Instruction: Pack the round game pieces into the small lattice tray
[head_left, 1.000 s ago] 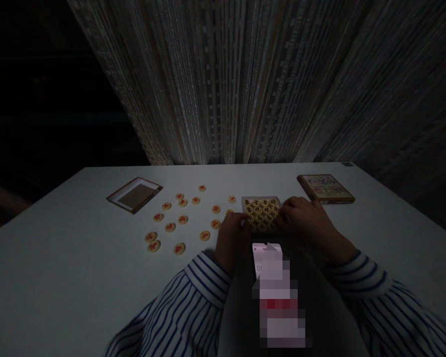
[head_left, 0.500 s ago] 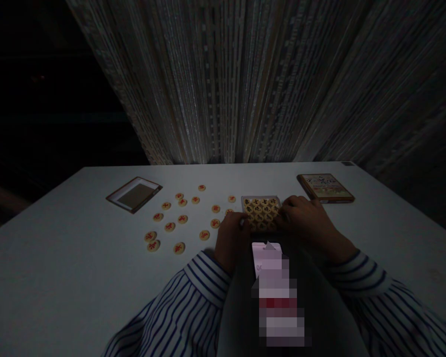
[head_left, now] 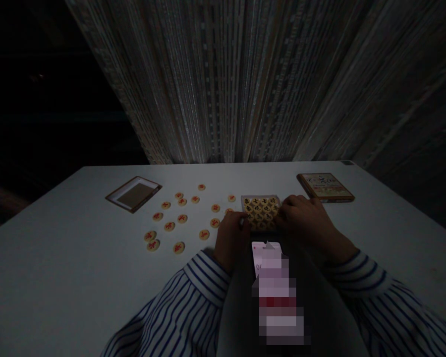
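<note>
Piece tray [head_left: 260,198] at surface's [head_left: 78,258] near edge, black-marked pieces [head_left: 265,208] in rows. Left fingers [head_left: 245,218], right fingers [head_left: 282,210] gripping opposite sides. Red-marked pieces [head_left: 182,218] loose, left of tray.

We see a smooth, matt white bench [head_left: 96,277], wood-like round pieces [head_left: 169,226] and striped cloth sleeves [head_left: 204,280].
</note>
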Demonstrator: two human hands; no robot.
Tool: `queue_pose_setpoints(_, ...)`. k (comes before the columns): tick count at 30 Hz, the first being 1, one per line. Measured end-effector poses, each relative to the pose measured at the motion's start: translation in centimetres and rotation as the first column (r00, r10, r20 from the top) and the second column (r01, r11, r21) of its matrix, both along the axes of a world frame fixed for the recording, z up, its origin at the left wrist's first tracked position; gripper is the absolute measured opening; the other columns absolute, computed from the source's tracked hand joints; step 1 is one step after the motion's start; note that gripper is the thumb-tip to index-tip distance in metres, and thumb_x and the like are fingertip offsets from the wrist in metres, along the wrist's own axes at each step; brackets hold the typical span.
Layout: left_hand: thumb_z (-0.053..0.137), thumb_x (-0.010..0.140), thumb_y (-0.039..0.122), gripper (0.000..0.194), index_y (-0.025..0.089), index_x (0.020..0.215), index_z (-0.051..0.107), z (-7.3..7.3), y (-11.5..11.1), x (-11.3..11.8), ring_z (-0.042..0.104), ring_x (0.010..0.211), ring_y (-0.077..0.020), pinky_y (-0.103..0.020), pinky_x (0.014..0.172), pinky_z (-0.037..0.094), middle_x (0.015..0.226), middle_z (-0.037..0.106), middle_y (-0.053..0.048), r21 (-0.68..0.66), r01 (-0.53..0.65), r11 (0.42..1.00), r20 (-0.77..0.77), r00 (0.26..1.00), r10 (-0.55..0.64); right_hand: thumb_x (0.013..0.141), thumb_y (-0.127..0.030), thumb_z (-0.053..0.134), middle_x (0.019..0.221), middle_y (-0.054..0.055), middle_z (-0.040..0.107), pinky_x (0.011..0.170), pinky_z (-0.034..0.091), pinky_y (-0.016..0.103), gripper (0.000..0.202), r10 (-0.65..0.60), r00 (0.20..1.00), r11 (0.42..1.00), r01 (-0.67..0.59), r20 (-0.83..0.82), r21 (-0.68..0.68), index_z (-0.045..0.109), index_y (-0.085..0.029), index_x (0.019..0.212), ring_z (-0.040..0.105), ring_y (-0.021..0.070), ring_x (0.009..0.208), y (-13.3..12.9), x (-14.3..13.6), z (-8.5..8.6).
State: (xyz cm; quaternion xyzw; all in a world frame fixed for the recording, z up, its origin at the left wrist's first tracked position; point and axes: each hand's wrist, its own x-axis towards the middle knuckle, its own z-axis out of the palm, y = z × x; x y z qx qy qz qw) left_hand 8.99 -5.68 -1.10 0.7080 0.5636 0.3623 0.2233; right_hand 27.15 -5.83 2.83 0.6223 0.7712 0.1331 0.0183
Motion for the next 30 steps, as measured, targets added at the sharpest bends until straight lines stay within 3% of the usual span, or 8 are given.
queue_pose_setpoints(7,0.051,0.078,0.013,0.017,0.015,0.09,0.064,-0.1,0.0,0.0,0.06,0.08,-0.0169,-0.032,0.076,0.048,0.086,0.065,-0.007,0.0,-0.002,1.0,0.005,1.0,0.002,0.084,-0.037,0.042,0.095,0.01,0.064,0.074,0.035,0.036,0.032,-0.002,0.997,1.0,0.003,-0.083,0.019,0.065,-0.017,0.089,0.057,0.0242,0.089,-0.4,0.5,0.8)
queue_pose_setpoints(11,0.051,0.078,0.013,0.02,0.013,0.095,0.062,0.0,-0.1,0.0,0.06,0.085,-0.0179,-0.033,0.079,0.048,0.091,0.066,-0.008,-0.011,-0.004,1.0,0.003,1.0,0.004,0.085,-0.035,0.038,0.085,0.009,0.068,0.062,0.038,0.031,0.033,-0.124,0.975,0.992,0.118,-0.186,-0.044,0.065,-0.017,0.092,0.062,0.0207,0.074,-0.5,1.3,0.9)
queue_pose_setpoints(14,0.051,0.079,0.013,0.023,0.012,0.1,0.061,0.2,-0.1,0.0,0.06,0.088,-0.0184,-0.033,0.082,0.047,0.096,0.066,-0.01,-0.055,0.001,0.998,0.013,1.0,0.0,0.085,-0.035,0.037,0.085,0.009,0.07,0.058,0.039,0.029,0.035,-0.198,0.944,0.978,0.171,-0.262,-0.121,0.063,-0.017,0.101,0.064,0.021,0.074,-0.5,2.0,0.2)
queue_pose_setpoints(19,0.051,0.08,0.015,0.025,0.013,0.103,0.06,0.4,-0.1,-0.1,0.061,0.09,-0.019,-0.035,0.082,0.048,0.098,0.067,-0.009,-0.118,0.004,0.993,0.025,1.0,-0.002,0.084,-0.034,0.037,0.094,0.011,0.07,0.066,0.043,0.029,0.039,-0.179,0.914,0.975,0.116,-0.363,-0.188,0.062,-0.015,0.108,0.064,0.0224,0.083,-0.3,2.4,-0.8)
queue_pose_setpoints(30,0.051,0.081,0.015,0.022,0.013,0.1,0.061,0.6,-0.2,0.0,0.063,0.089,-0.0195,-0.035,0.082,0.049,0.095,0.068,-0.009,-0.125,0.018,0.992,0.029,0.999,-0.015,0.083,-0.032,0.041,0.093,0.011,0.07,0.068,0.045,0.028,0.039,-0.19,0.879,0.971,0.103,-0.438,-0.214,0.063,-0.012,0.108,0.065,0.0215,0.081,-0.3,2.0,-0.6)
